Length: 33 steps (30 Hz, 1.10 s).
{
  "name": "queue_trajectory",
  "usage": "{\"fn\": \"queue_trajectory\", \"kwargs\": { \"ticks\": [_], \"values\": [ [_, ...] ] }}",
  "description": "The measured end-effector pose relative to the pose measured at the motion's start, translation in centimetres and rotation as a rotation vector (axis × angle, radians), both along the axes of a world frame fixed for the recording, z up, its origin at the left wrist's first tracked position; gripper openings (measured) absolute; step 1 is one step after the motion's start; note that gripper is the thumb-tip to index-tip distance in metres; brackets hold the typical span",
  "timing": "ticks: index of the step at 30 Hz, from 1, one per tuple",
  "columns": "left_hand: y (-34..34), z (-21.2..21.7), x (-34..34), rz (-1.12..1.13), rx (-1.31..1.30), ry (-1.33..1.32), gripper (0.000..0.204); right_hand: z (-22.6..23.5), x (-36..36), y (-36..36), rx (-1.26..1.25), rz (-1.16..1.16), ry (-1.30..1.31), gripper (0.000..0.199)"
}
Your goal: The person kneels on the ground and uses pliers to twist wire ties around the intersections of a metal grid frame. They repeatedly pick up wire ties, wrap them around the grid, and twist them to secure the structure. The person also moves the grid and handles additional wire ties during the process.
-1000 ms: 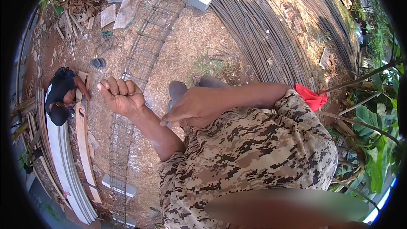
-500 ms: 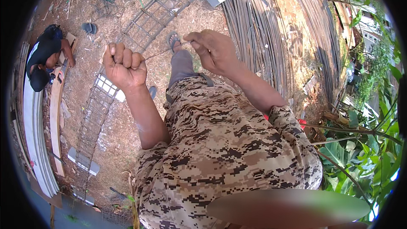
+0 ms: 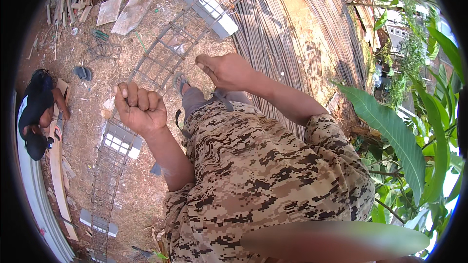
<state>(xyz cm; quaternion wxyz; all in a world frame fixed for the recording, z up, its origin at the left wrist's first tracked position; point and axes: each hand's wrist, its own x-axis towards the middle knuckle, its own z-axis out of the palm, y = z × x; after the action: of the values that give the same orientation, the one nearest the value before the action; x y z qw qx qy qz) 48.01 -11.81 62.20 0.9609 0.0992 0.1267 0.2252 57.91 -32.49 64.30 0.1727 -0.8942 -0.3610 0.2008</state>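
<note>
Where open ground [image 3: 141,204] edges the rebar cage [image 3: 160,65], left hand [image 3: 141,109] clenches, right hand [image 3: 223,70] pinches, contents unclear.

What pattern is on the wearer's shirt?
The shirt has tan and brown pixelated camouflage, seen in head view.

You cannot see inside your curled left hand [image 3: 141,109], anything between your right hand's [image 3: 226,70] fingertips is too small to tell, a blurred oval [image 3: 336,241] covers part of your shirt [image 3: 268,165] on the near side, and the steel-bar cage [image 3: 146,55] is cut off at the far edge.

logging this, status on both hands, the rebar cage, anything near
Left hand curled shut, contents hidden. Right hand held out, grip unclear. Rebar cage over pale blocks. Co-worker bent over plank, left.
</note>
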Motion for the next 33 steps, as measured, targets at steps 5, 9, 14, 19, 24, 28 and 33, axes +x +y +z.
{"fn": "queue_trajectory", "kwargs": {
  "ticks": [5, 9, 14, 19, 24, 28, 33],
  "values": [
    [5.4, -0.3, -0.9, 0.121, 0.026, -0.242, 0.026, -1.7, -5.3, -1.7, 0.574, 0.346, 0.663, 0.033],
    [6.8, -0.2, -2.0, 0.200, 0.156, -0.241, 0.024, -1.6, -4.5, -2.3, 0.409, 0.268, 0.583, 0.035],
    [6.8, 1.8, -2.0, 0.410, 0.233, 0.000, 0.024, -0.5, -2.8, -1.4, 0.154, 0.349, 0.305, 0.035],
    [7.2, 2.7, -2.9, 0.614, 0.243, 0.129, 0.029, -0.5, -2.2, 1.6, 0.501, 0.407, 0.046, 0.038],
    [6.3, 3.9, -4.1, 0.889, 0.178, 0.377, 0.029, 3.1, -2.2, 3.9, 0.128, 0.535, -0.060, 0.035],
    [2.7, 4.8, -3.2, 0.812, 0.258, 0.397, 0.026, 7.8, -1.6, 4.7, 0.413, 1.109, 0.258, 0.021],
    [-1.5, 7.1, -1.1, 0.050, 0.160, -0.364, 0.025, 8.0, 2.5, 3.1, 0.258, 0.779, 0.074, 0.017]
  ]
}}
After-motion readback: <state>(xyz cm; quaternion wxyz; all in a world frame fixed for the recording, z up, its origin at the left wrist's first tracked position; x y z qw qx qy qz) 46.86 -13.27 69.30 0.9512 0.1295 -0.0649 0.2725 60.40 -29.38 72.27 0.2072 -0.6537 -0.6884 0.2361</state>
